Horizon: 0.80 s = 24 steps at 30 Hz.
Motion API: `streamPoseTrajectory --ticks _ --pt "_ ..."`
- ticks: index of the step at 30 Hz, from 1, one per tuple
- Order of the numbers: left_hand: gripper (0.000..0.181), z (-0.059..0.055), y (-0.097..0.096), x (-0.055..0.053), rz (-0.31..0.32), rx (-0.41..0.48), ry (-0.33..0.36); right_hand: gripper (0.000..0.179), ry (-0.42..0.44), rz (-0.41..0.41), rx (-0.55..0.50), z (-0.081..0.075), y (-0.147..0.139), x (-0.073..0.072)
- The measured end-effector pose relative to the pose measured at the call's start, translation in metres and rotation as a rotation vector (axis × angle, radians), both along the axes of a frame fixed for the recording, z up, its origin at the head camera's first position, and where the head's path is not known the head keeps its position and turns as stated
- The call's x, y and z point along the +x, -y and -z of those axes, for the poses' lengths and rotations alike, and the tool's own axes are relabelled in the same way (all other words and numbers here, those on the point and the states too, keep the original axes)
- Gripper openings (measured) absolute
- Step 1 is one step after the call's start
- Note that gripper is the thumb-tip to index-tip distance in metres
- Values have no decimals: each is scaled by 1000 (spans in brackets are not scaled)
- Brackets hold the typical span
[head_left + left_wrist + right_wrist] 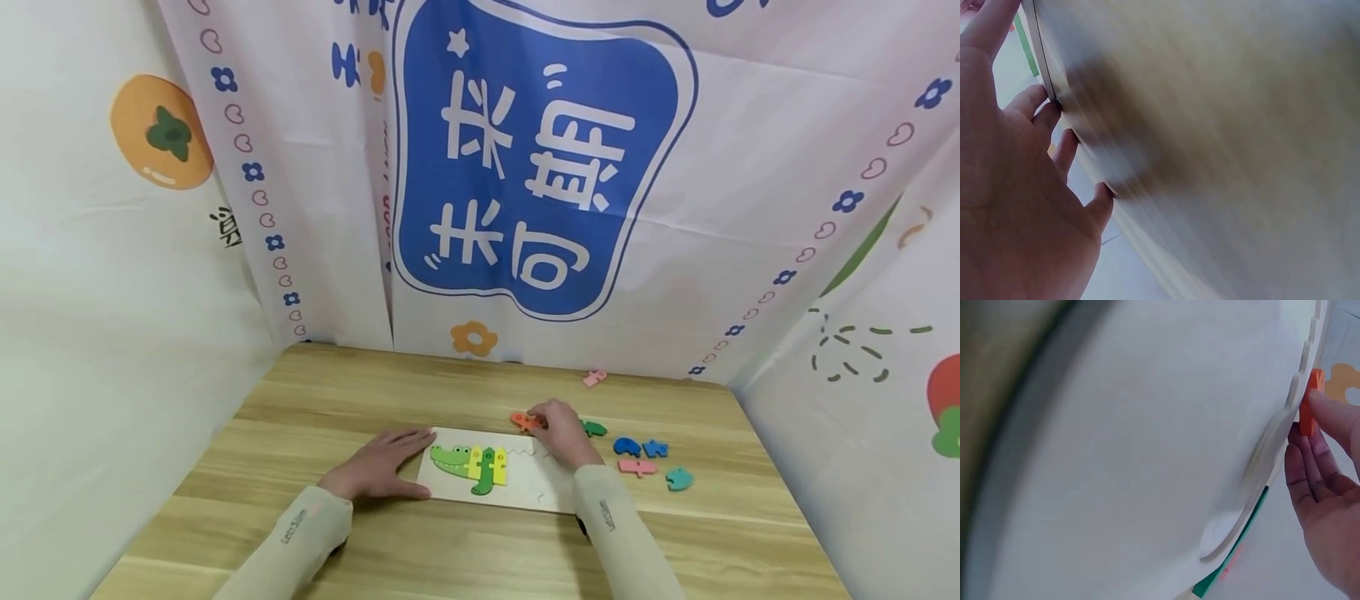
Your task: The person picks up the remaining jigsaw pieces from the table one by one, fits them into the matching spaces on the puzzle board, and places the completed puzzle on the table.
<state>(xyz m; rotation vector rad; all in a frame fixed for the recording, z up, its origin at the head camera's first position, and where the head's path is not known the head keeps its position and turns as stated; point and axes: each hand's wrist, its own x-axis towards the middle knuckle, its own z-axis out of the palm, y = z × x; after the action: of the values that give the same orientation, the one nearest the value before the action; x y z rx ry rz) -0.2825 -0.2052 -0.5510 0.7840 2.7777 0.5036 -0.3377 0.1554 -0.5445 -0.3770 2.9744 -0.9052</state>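
Note:
A pale puzzle board [525, 492] lies on the wooden table, with wavy outlines cut into its bare right part. Its left part holds a green crocodile head [450, 458] followed by yellow and green body pieces [500, 467]. My left hand [378, 464] rests at the board's left end, fingers spread and thumb near the lower corner. Just past the far edge, my right hand [564, 433] pinches an orange puzzle piece [1311, 403] between thumb and fingers. The right fingers partly cover that piece in the head view.
Right of the board lie a green piece [594, 428], a dark blue piece [627, 447], a blue piece [656, 449], a pink piece [637, 467] and a teal piece [679, 479]. Another pink piece [595, 378] sits by the printed curtain [337, 292] at the table's back edge.

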Motion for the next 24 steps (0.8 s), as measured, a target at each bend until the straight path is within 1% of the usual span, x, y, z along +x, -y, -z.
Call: streamPoseTrajectory --ticks 4,8,13,16,18,20,24 --pt "102 -1 0 0 2 -3 3 34 40 35 -11 1 -3 2" --pt "102 -1 0 0 -2 -6 9 23 47 77 -73 3 -7 2" --pt "102 -2 0 0 -4 -18 5 15 19 135 -204 1 -10 5" --pt "102 -3 -1 1 0 -12 15 11 -17 157 -284 -1 -12 9" --pt "102 -3 -1 1 1 -6 21 11 -26 171 -336 -3 -14 12" --pt "102 -3 -1 1 2 -5 21 13 -24 182 -393 -6 -16 15" --pt "103 -3 0 1 -6 -11 14 19 16 202 -504 -14 -17 20"
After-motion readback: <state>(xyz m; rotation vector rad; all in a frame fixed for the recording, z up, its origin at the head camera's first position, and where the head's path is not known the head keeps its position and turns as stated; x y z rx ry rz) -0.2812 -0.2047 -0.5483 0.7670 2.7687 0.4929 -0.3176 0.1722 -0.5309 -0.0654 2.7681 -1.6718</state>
